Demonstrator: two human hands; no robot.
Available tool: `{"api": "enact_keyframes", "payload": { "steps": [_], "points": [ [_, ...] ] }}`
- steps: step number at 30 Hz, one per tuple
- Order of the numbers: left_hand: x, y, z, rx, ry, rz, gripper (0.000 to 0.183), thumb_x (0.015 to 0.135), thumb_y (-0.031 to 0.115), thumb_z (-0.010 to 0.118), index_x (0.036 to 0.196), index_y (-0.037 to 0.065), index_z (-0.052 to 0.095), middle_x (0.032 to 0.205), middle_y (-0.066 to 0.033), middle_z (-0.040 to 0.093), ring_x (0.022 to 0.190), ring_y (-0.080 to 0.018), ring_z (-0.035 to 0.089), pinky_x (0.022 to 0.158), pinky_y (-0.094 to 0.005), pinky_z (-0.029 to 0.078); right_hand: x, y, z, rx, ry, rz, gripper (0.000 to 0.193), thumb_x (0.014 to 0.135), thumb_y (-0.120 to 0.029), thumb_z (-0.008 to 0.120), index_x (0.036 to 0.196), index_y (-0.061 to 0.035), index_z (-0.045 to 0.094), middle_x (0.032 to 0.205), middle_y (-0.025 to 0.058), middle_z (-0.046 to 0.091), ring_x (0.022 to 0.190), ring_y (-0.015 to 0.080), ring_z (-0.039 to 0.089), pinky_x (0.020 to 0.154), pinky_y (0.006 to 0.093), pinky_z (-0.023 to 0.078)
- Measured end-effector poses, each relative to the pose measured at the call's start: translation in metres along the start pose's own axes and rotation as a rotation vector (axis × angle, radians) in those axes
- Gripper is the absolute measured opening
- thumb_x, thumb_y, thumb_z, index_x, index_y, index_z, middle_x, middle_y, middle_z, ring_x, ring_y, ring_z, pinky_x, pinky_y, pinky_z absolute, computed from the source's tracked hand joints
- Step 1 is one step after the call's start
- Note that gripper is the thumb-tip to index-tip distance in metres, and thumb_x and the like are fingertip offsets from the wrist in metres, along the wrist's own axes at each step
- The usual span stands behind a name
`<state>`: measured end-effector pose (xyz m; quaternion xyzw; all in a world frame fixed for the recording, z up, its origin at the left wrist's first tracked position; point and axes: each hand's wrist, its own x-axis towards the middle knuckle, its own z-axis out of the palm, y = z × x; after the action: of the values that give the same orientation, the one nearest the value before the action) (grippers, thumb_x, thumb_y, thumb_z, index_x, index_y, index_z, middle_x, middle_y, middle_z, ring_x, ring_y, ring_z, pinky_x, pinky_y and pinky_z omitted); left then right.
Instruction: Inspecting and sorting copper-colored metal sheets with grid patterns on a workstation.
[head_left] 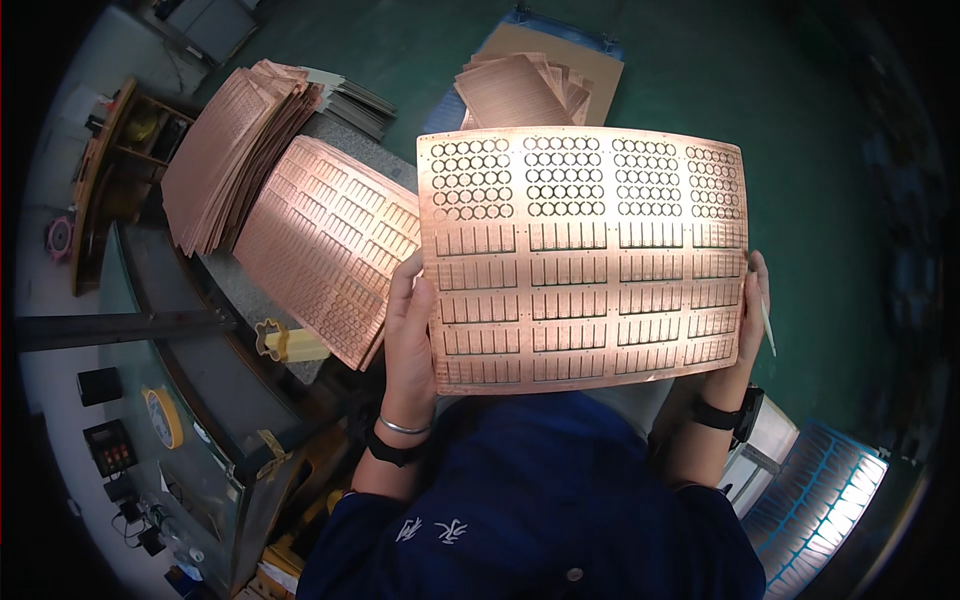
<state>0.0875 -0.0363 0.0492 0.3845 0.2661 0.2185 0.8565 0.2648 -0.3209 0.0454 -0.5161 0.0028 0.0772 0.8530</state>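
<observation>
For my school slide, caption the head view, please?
Left fingers and right fingers hold a copper-coloured patterned panel near stacked patterned sheets.

Grey tbl (385, 155) w/ 2 copper-sht stacks (325, 235) (plus grey shts (352, 108)).

I count one copper-coloured rectangular sheet (580, 258) in my fingers (403, 285), bearing four blocks of dark rings (563, 177) and twenty dark comb-shaped blocks (569, 270). About me are three stacks of copper-coloured sheets (325, 245), their layers too tightly packed to count, and one stack of grey sheets (352, 108). I also count one yellow ring-shaped roll (177, 420), two black wrist straps (393, 452) and one silver metal bangle (404, 430).
</observation>
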Motion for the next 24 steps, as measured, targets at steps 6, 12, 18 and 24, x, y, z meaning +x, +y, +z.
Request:
{"api": "enact_keyframes", "payload": {
  "steps": [6,12,18,24],
  "points": [
    [0.0,-0.002,-0.001,0.065,0.023,0.032,0.029,0.096,0.015,0.04,0.123,0.002,0.043,0.115,-0.0099,0.053,0.104,-0.0134,0.053,0.088,-0.0269,0.045,0.002,-0.001,-0.002,-0.076,0.014,-0.012,0.033,0.092,-0.015,0.045,0.119,0.0032,0.041,0.11,0.0175,0.056,0.097,0.0228,0.06,0.081,0.0315,0.053],
    [0.002,-0.004,-0.006,0.17,0.047,0.082,0.029,0.097,0.014,0.038,0.122,0.0,0.043,0.115,-0.0107,0.053,0.104,-0.0134,0.052,0.09,-0.0272,0.043,-0.001,-0.005,0.008,-0.108,0.058,-0.03,0.032,0.091,-0.016,0.047,0.116,0.0043,0.045,0.109,0.0177,0.057,0.096,0.0219,0.06,0.083,0.0315,0.05],
    [0.002,-0.004,-0.009,0.199,0.049,0.121,0.031,0.098,0.019,0.035,0.123,0.001,0.039,0.116,-0.0119,0.052,0.107,-0.0156,0.051,0.091,-0.0287,0.043,-0.004,-0.011,0.016,-0.051,0.013,-0.049,0.027,0.091,-0.013,0.047,0.112,0.0043,0.049,0.108,0.0169,0.058,0.096,0.0213,0.06,0.083,0.0308,0.05],
    [0.003,-0.008,-0.012,0.253,0.061,0.175,0.03,0.099,0.021,0.034,0.121,0.002,0.042,0.116,-0.0089,0.052,0.106,-0.0138,0.051,0.091,-0.0266,0.041,-0.005,-0.014,0.01,-0.058,-0.043,-0.087,0.027,0.091,-0.012,0.047,0.112,0.0042,0.05,0.108,0.0182,0.058,0.095,0.0205,0.06,0.083,0.03,0.05]
  ]
}}
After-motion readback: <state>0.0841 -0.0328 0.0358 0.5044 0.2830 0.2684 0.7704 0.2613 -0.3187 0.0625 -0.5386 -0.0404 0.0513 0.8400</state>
